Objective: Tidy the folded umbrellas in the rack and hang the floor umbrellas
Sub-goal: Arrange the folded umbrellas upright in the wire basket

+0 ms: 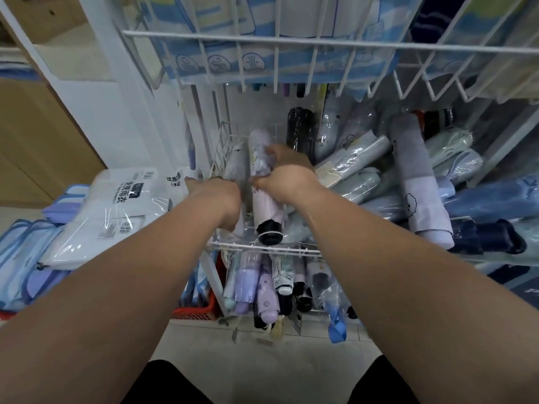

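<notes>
white wire rack (291, 249) | middle tier: folded umbrellas (420, 182) heaped | lower tier: sleeved umbrellas (246, 284) side by side

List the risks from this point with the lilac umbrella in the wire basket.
1. The right hand grips the lilac umbrella, whose black handle end sits at the basket's front rail. Its white cord could snag on the wire.
2. The heap of sleeved umbrellas on the right lies crosswise and may slide into the cleared row.
3. The left hand reaches down beside the wires with its fingers hidden, so it might catch.
</notes>
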The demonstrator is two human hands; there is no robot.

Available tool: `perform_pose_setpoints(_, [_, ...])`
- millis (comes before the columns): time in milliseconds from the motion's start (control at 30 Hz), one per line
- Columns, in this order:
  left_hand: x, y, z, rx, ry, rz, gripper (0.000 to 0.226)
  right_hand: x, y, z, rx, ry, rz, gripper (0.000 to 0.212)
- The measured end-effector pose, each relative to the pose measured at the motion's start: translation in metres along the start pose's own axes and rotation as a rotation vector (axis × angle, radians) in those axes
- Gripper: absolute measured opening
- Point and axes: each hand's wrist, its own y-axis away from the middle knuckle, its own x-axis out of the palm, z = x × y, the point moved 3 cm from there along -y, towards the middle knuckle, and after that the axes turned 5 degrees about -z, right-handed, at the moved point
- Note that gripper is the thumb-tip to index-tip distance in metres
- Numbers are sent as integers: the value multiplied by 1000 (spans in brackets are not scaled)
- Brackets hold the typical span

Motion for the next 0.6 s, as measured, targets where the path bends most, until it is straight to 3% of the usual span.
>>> perform_pose_setpoints(167, [-3, 6, 0, 9, 112, -90, 55, 21, -17, 6, 13, 243, 6, 40])
perform_pose_setpoints(333, [-13, 15, 6, 54, 588, -402, 41, 43, -2, -3, -195, 499, -182, 25])
perform_pose_setpoints(400, [-9, 13, 5, 110, 683, -365, 40, 39, 3, -9, -263, 523, -154, 28])
perform_pose_setpoints(467, [-4, 9, 1, 157, 599, -259, 34, 27, 5, -14, -318, 502, -92, 26])
perform_pose_setpoints(600, [4, 10, -6, 188, 549, -155, 91, 10, 18, -29, -385, 665, -92, 30])
